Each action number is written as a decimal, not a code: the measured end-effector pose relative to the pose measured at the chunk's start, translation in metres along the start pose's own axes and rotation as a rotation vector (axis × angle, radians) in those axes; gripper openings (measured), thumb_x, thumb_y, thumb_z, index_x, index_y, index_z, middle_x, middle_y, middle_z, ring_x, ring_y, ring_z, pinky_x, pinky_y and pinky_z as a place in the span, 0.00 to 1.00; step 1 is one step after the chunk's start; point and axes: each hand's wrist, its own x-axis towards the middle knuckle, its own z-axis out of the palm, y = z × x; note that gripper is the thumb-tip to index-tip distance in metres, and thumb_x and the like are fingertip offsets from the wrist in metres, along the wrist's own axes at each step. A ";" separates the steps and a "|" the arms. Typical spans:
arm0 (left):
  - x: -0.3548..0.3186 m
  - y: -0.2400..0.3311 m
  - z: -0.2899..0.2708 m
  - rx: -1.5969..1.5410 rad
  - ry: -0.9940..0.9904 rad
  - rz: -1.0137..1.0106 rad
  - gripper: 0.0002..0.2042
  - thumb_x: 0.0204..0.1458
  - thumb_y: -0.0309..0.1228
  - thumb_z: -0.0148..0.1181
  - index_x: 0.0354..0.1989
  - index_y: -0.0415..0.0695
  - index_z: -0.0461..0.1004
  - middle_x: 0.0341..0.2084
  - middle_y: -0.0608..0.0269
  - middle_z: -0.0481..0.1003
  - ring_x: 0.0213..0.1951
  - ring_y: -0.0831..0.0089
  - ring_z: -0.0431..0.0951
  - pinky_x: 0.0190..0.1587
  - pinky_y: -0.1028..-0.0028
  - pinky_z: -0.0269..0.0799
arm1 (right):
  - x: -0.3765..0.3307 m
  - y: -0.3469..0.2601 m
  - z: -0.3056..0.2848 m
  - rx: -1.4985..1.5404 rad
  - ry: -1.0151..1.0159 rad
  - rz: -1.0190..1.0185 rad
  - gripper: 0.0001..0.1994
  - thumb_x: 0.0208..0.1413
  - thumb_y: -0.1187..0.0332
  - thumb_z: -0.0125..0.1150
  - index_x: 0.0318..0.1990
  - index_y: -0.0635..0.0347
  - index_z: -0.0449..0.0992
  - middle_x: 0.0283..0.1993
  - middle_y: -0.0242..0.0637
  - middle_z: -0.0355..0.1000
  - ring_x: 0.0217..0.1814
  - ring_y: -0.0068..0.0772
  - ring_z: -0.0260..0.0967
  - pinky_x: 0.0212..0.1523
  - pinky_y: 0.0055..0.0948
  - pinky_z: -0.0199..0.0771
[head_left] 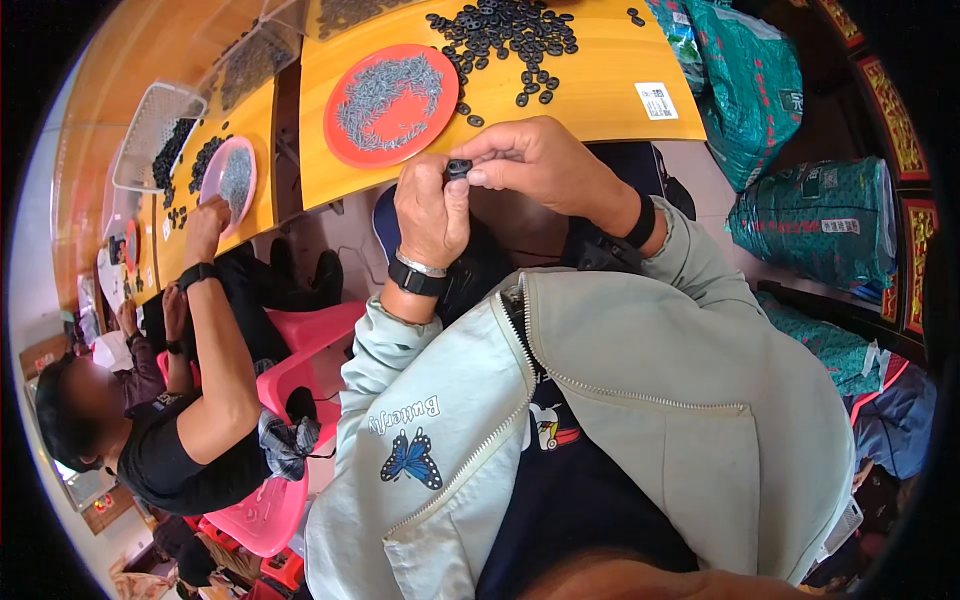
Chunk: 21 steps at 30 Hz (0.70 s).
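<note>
Just in front of the table's near edge, my two hands meet around a small black plastic piece [457, 168]. My left hand [430, 215] is curled, its thumb and fingers closed on the piece from the left. From the right, my right hand [545, 165] pinches at the same piece with thumb and fingertips. Fingers hide part of it. Beyond my hands is a red round plate [392, 113] with many small grey slivers, apparently metal [375, 88]. A spread heap of black oval pieces with holes [505, 35] lies farther back on the yellow table [600, 90].
To the left, a seated person [200, 400] reaches to a pink plate [212, 180] of grey bits. A white basket [150, 135] and a clear bin [245, 65] hold dark pieces. Green packed bags [750, 90] stand on the right. A white label [656, 101] lies on the table.
</note>
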 end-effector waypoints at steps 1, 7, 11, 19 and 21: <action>-0.002 0.001 0.001 -0.032 0.015 -0.020 0.10 0.54 0.33 0.49 0.34 0.38 0.65 0.24 0.51 0.67 0.27 0.52 0.68 0.31 0.62 0.63 | 0.000 -0.001 -0.001 0.000 -0.001 0.001 0.13 0.48 0.72 0.59 0.43 0.63 0.77 0.29 0.34 0.75 0.31 0.18 0.68 0.34 0.20 0.68; -0.012 0.006 0.010 -0.070 0.067 -0.156 0.10 0.56 0.33 0.47 0.36 0.37 0.65 0.25 0.49 0.67 0.27 0.52 0.68 0.31 0.62 0.64 | -0.001 -0.004 -0.001 -0.056 -0.054 0.000 0.12 0.52 0.73 0.59 0.44 0.67 0.75 0.32 0.31 0.74 0.34 0.16 0.68 0.36 0.17 0.69; -0.010 0.006 0.019 -0.142 0.116 -0.181 0.10 0.56 0.32 0.46 0.36 0.36 0.65 0.25 0.48 0.67 0.27 0.51 0.68 0.31 0.61 0.64 | 0.002 0.009 0.001 0.111 -0.041 0.077 0.12 0.54 0.73 0.57 0.44 0.67 0.74 0.31 0.31 0.73 0.32 0.16 0.67 0.34 0.17 0.68; -0.014 0.002 0.024 -0.132 0.063 -0.309 0.08 0.56 0.29 0.45 0.36 0.35 0.66 0.24 0.47 0.68 0.27 0.50 0.69 0.30 0.61 0.64 | 0.005 0.029 0.001 0.254 -0.039 0.175 0.11 0.54 0.72 0.56 0.43 0.68 0.74 0.32 0.31 0.73 0.31 0.16 0.67 0.34 0.17 0.68; -0.015 -0.001 0.023 -0.134 0.045 -0.316 0.08 0.55 0.29 0.46 0.36 0.36 0.66 0.25 0.46 0.69 0.28 0.50 0.70 0.31 0.62 0.65 | 0.007 0.033 0.001 0.295 -0.050 0.182 0.11 0.54 0.72 0.56 0.43 0.68 0.73 0.32 0.31 0.73 0.31 0.17 0.67 0.34 0.18 0.68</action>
